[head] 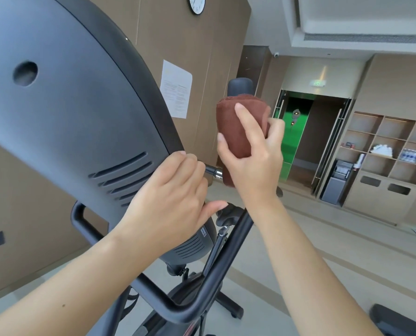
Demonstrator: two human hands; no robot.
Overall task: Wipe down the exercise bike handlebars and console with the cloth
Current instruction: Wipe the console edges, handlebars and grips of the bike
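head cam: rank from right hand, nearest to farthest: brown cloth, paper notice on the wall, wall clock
1. brown cloth: wrapped round the bike's handlebar, in the grip of the right hand.
2. paper notice: on the wall panel, up and left of the hand.
3. wall clock: at the top edge, highest on that wall.

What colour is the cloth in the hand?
The cloth is reddish brown, seen clearly in the head view, wrapped around the handle.
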